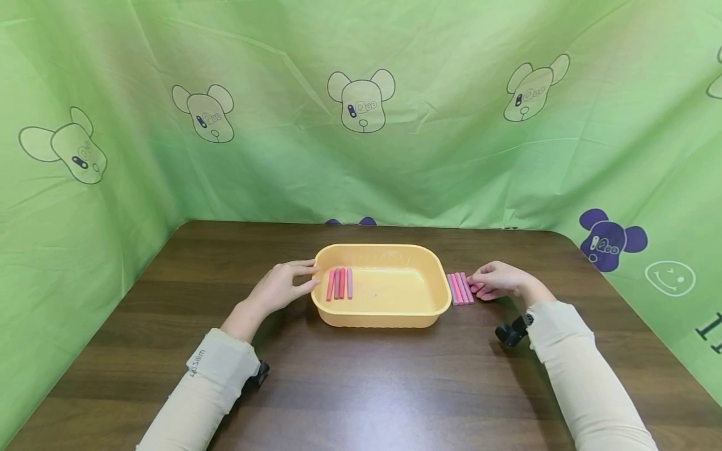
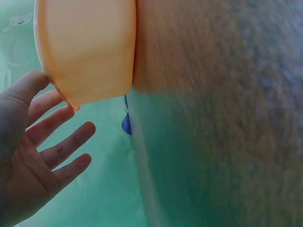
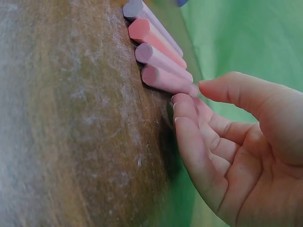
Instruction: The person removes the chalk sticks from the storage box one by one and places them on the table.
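A yellow plastic basin [image 1: 389, 321] stands on the table, with several pink and purple chalk sticks [image 1: 341, 283] side by side in its left end. My left hand [image 1: 284, 285] touches the basin's left rim with thumb and fingertips; in the left wrist view its other fingers are spread beside the rim. Right of the basin lies a row of pink and purple chalk sticks [image 1: 459, 288]. At that row's right end my right hand [image 1: 499, 280] pinches the outermost pink chalk stick [image 3: 165, 80] near its far end between thumb and fingertips, the remaining fingers curled.
The brown wooden table [image 1: 350, 382] carries the basin and chalk. Green cloth [image 1: 429, 175] printed with bear heads hangs behind the table and along both sides. Black wrist devices [image 1: 513, 331] sit under the cuffs. Chalk dust marks the wood in the right wrist view.
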Demonstrator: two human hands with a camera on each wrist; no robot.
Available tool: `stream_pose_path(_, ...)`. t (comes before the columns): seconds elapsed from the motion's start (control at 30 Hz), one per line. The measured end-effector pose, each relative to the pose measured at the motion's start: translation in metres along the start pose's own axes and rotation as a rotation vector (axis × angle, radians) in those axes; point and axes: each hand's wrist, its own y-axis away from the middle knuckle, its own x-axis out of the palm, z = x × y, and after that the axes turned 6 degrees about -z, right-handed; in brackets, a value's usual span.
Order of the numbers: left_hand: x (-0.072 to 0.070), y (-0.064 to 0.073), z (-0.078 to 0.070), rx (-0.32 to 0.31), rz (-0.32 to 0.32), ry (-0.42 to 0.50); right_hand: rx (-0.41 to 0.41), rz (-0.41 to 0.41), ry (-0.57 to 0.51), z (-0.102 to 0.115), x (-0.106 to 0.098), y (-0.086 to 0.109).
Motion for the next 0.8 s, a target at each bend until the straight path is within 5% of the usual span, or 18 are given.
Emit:
stream_pose_path(0.43, -0.001, 0.001, -0.001, 0.003, -0.003, -0.004, -0.026, -0.012, -0.008, 0.006, -0.001, 0.004)
stream_pose_path(0.8, -0.001, 0.001, -0.002, 0.005, -0.014, -0.003, -0.102, -0.037, 0.051, 0.037, 0.002, 0.009)
